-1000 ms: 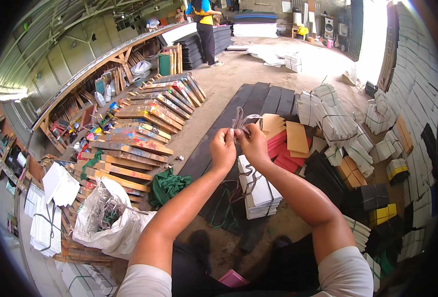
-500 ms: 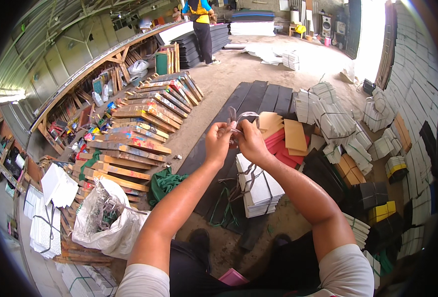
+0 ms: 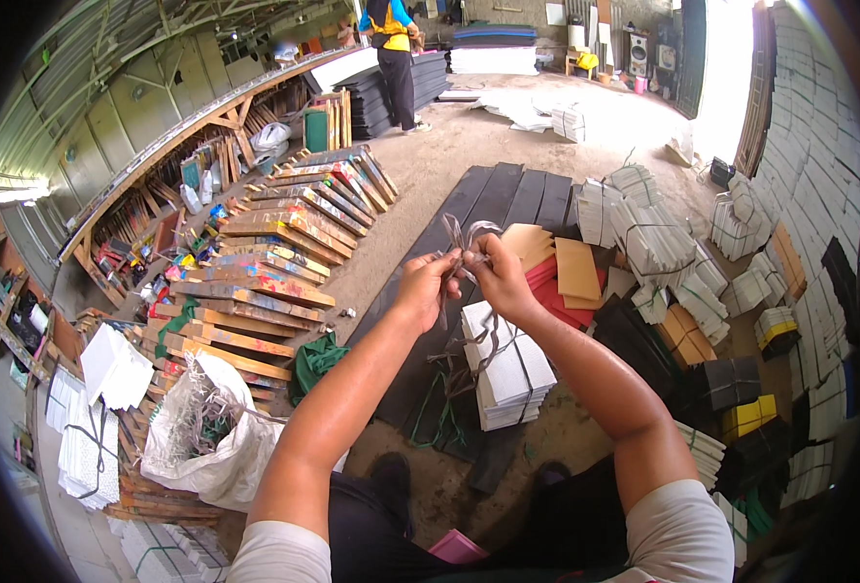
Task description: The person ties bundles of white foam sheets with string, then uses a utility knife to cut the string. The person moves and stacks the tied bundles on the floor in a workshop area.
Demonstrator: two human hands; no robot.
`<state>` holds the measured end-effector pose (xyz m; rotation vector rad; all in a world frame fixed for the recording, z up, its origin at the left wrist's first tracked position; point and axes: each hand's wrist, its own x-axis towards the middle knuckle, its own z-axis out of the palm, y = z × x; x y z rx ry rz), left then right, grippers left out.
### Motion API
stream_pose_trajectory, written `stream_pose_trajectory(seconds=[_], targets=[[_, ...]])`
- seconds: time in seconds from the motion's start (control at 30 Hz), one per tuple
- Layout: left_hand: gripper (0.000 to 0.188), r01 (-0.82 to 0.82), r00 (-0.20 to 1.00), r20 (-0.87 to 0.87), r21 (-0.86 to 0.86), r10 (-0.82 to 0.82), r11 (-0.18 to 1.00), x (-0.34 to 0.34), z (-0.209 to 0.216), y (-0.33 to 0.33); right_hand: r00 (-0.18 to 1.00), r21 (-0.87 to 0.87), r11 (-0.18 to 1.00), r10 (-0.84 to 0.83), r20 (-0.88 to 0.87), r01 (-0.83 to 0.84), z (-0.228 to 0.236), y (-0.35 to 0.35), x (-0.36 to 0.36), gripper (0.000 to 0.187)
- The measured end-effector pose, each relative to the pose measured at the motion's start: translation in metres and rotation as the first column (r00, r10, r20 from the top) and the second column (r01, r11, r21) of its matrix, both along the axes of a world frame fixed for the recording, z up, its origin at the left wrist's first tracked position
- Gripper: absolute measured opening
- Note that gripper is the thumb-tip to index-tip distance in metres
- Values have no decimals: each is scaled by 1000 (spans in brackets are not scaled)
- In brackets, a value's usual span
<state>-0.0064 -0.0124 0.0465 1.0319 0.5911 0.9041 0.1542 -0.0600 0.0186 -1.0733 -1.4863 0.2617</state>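
On my feed, the white stack point(image 3: 512, 377) sits near, right of centre; past its far left corner, my left hand point(image 3: 424, 289) and right hand point(image 3: 501, 278) pinch grey strips point(image 3: 452, 231). The left has just re-angled; strips remain in work.

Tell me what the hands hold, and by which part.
Left hand and right hand pinch greyish strips below where they loop upward; whether near the ends cannot be told.

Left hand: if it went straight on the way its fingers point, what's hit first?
Past the grey strips at its fingertips, the left hand would likely meet the right hand at its fingers; exact depth between them is unclear.
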Motion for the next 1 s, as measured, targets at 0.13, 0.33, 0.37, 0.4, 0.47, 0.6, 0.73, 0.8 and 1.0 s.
stream_pose_trajectory(seconds=[0.13,0.33,0.37,0.4,0.47,0.6,0.73,0.8,1.0], targets=[[19,-103,994,35,63,101,993,-2,-3,4,997,-22,996,-82,-11,82,16,-7,-4,13],[20,-238,967,-28,267,254,934,2,-10,6,875,320,929,-305,377,186,27,-16,0,15],[20,-254,959,-45,314,281,915,3,-9,4,845,353,913,-346,408,204,25,-14,0,13],[20,-268,949,-61,360,310,894,4,-8,1,817,379,900,-378,436,214,26,-15,-1,13],[20,-281,935,-81,427,346,859,5,-9,-1,756,433,872,-440,486,229,29,-18,-5,14],[19,-277,880,-181,555,438,785,0,-1,-10,682,469,854,-481,551,225,28,-17,-7,15],[22,-308,828,-73,770,556,560,3,-11,-5,636,435,869,-477,607,238,25,-15,-8,13],[23,-288,826,-59,810,560,510,1,-10,-7,626,378,892,-446,639,250,27,-17,-8,12],[21,-333,820,-15,801,572,498,1,-17,-7,752,160,959,-284,595,235,30,-17,-12,17]])
